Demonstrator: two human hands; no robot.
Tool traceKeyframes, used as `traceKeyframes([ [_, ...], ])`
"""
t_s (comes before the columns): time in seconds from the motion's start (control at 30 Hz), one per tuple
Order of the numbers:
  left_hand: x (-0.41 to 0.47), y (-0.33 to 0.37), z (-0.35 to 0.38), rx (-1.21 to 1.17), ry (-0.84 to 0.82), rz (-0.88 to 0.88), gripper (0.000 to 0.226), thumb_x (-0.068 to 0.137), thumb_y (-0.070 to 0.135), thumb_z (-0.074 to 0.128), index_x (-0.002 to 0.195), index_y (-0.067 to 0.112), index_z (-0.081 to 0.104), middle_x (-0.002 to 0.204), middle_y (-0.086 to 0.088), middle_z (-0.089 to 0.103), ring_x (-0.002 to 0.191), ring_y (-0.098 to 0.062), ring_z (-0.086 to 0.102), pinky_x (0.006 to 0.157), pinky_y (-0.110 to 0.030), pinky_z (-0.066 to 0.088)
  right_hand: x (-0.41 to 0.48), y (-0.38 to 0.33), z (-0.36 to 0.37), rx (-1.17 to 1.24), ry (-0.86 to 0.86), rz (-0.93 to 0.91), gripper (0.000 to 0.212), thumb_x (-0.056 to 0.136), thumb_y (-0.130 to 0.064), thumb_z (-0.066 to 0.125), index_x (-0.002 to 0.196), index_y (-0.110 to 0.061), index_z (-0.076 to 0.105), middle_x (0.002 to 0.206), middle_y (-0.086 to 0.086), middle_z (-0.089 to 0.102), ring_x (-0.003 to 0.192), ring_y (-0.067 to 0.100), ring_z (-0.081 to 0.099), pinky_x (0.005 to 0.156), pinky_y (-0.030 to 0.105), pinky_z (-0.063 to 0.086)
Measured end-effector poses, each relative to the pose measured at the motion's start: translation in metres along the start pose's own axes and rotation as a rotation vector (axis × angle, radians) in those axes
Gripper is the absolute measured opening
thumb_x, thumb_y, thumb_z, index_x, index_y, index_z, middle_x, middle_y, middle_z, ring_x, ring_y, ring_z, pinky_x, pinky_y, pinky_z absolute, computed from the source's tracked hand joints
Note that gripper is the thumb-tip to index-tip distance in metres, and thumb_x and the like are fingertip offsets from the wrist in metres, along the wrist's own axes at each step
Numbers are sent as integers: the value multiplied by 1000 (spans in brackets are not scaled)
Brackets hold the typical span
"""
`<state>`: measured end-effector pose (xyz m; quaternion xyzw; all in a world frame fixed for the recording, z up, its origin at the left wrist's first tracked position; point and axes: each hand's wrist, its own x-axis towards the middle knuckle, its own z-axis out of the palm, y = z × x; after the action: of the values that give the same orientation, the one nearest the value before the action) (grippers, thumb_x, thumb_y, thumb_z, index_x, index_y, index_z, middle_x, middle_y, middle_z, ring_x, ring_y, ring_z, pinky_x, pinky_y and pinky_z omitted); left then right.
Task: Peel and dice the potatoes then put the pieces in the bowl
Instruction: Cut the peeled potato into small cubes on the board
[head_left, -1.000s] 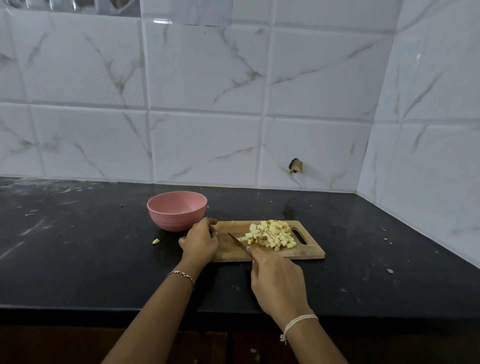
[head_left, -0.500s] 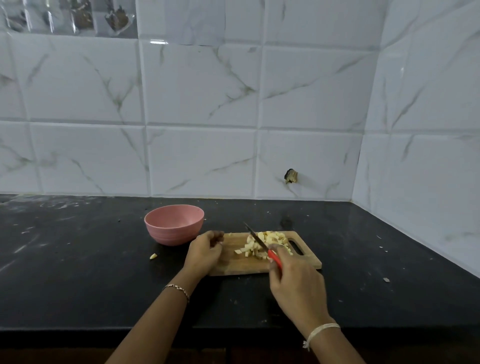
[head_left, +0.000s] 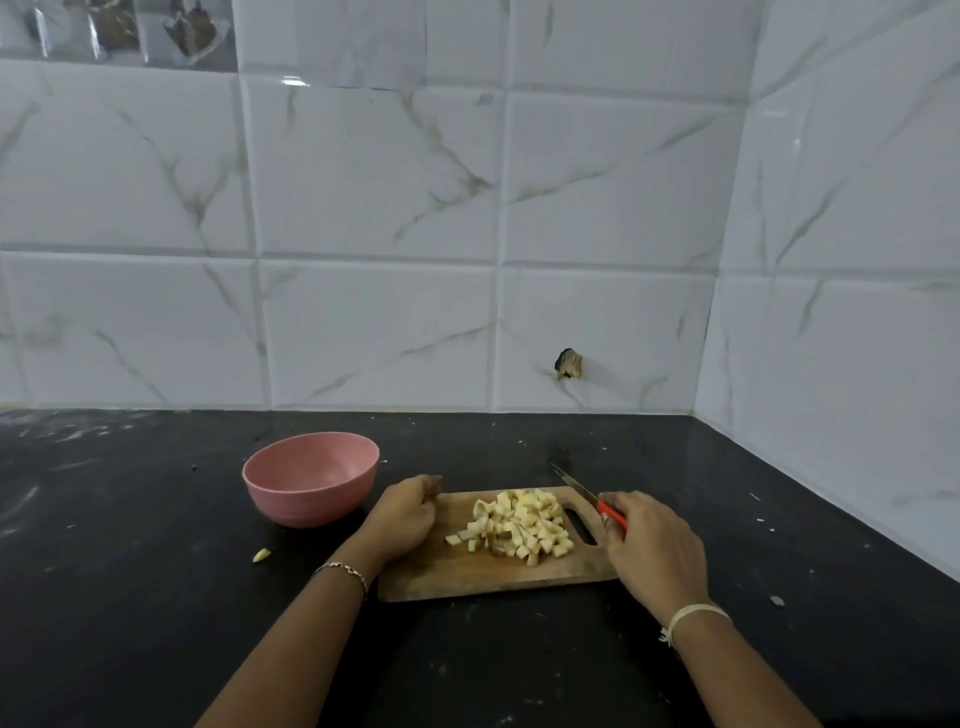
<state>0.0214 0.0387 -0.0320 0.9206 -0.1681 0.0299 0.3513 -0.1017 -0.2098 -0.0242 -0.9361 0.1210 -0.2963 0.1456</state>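
Wooden board (head_left: 467, 577), left hand (head_left: 405, 519) gripping edge, right hand (head_left: 654, 551) holding knife (head_left: 582, 489)

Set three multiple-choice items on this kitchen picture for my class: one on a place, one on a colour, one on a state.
1. Where does the pink bowl stand, from the cutting board? A to its left; B to its right; C on it.
2. The handle of the knife is: A blue; B red; C black.
3. The potato on the board is: A whole; B halved; C diced.
Key: 1 A, the bowl sits left of the board. 2 B, red shows where the right hand grips it. 3 C, small cubes lie heaped there.
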Motion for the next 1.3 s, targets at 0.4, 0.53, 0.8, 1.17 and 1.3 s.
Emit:
traceKeyframes([
  [0.4, 4, -3, 8, -172, 20, 59, 53, 91, -8, 34, 136, 13, 52, 109, 5, 71, 108, -3, 58, 83, -3, 37, 4, 7, 7, 34, -53, -7, 31, 96, -31, 58, 126, -30, 61, 116, -11, 63, 107, 8, 58, 87, 25, 49],
  [0.53, 2, -4, 9, -220, 41, 63, 49, 91, -6, 36, 131, 15, 55, 102, 9, 72, 105, -3, 62, 94, -19, 47, 1, 5, 7, 18, -84, -34, 31, 97, -31, 56, 128, -31, 59, 116, -12, 61, 106, 6, 57, 84, 20, 45],
  [0.8, -3, -1, 11, -238, 45, 85, 42, 93, -3, 39, 123, 17, 60, 105, 7, 71, 103, -6, 64, 93, -26, 52, -2, 3, 8, 16, -120, -78, 32, 97, -30, 56, 129, -31, 59, 116, -13, 61, 105, 5, 55, 82, 17, 42],
  [1.17, -5, 0, 13, -187, 49, 97, 38, 95, 3, 41, 120, 21, 63, 104, 12, 70, 95, 4, 64, 81, -12, 49, -6, -2, 9, 31, -136, -198, 32, 98, -32, 53, 130, -35, 59, 112, -16, 60, 102, 2, 55, 79, 14, 40],
  [1.3, -4, -2, 14, -173, 51, 99, 38, 95, 4, 41, 119, 22, 63, 104, 12, 70, 96, 1, 64, 81, -16, 52, -6, -3, 10, 24, -123, -228, 31, 98, -31, 54, 128, -36, 60, 111, -17, 61, 101, 3, 55, 80, 15, 42],
])
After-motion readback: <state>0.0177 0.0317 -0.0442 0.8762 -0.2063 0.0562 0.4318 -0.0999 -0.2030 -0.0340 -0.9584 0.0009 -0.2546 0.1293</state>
